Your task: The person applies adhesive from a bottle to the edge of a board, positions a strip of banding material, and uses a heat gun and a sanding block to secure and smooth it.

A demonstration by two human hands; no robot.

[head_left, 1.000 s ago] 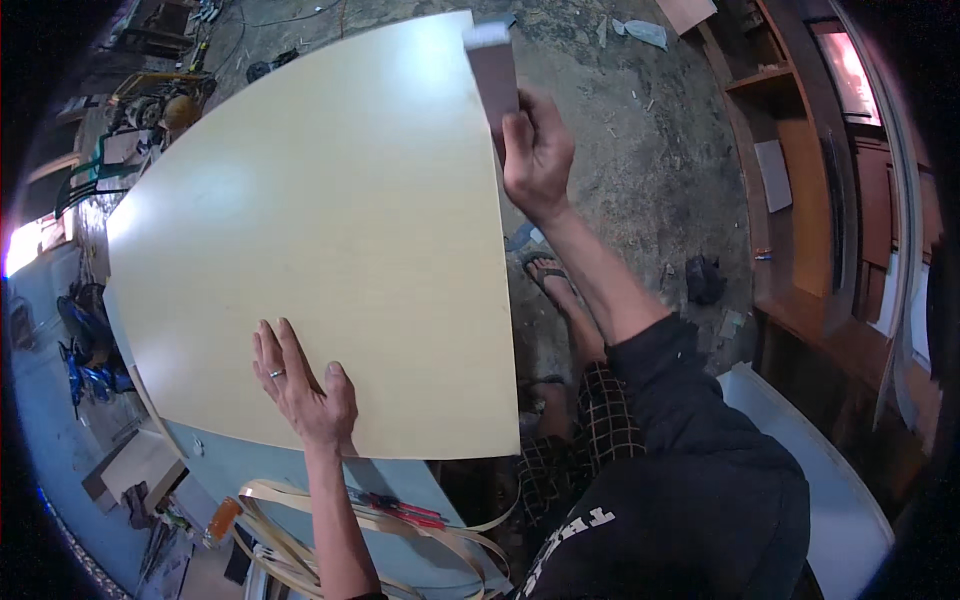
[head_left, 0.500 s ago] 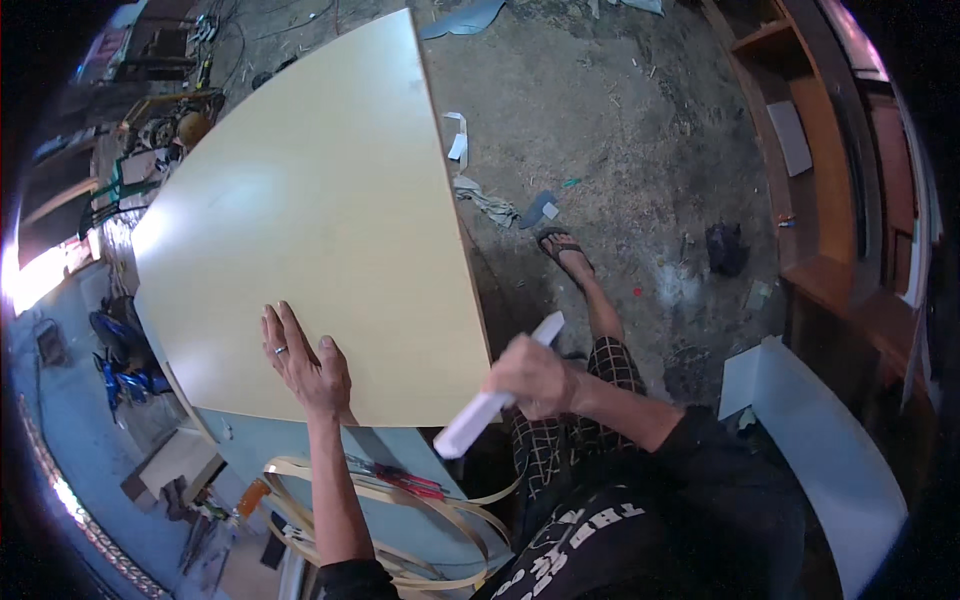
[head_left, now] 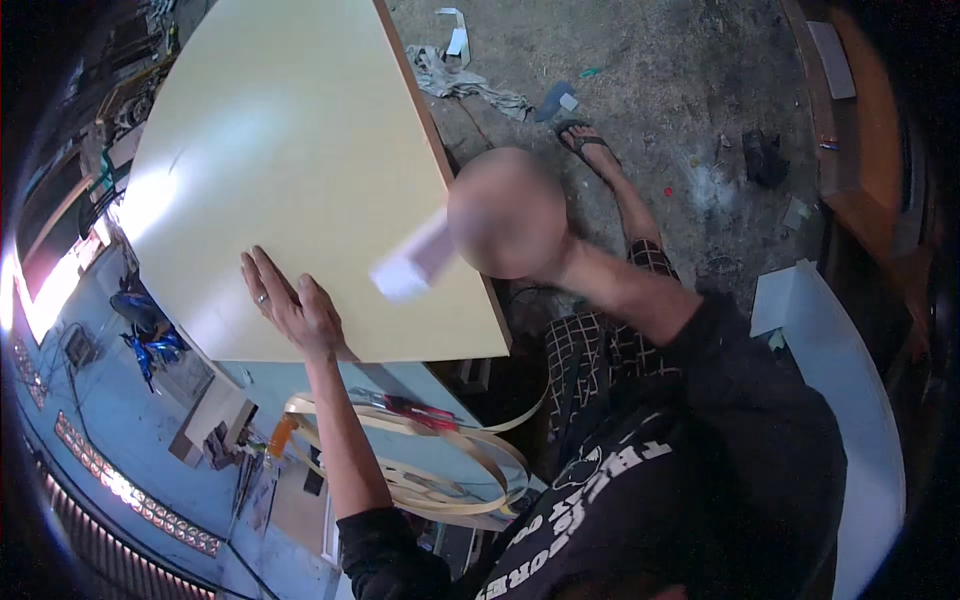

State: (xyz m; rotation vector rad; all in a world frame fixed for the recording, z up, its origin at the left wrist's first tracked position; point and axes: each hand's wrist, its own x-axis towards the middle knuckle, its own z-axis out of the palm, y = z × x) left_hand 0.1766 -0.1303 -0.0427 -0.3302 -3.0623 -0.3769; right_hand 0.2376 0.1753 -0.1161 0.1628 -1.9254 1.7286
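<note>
1. The right hand (head_left: pixel 507 213) has gone farther from the body, along the board's right side, since half a second ago. The pale block (head_left: pixel 412 262) then stuck out past the near edge; now its end is over the board. The left hand (head_left: pixel 297 312) stays in about the same spot on the board.
2. The right hand is closed around the block. Its fingers are too blurry to see. I cannot tell if the block touches the board.
3. The left hand is spread flat, pressing nothing but the board, thumb out to the side. It wears a ring (head_left: pixel 262 299).
4. The big cream board (head_left: pixel 300 130) is under the left hand and stretches far ahead of it.
5. Closer to the body than the left hand are bendy cream strips (head_left: pixel 298 403) and a red-handled tool (head_left: pixel 425 412).
6. Ahead of the right hand, a crumpled cloth (head_left: pixel 460 80) lies on the floor (head_left: pixel 660 75).
</note>
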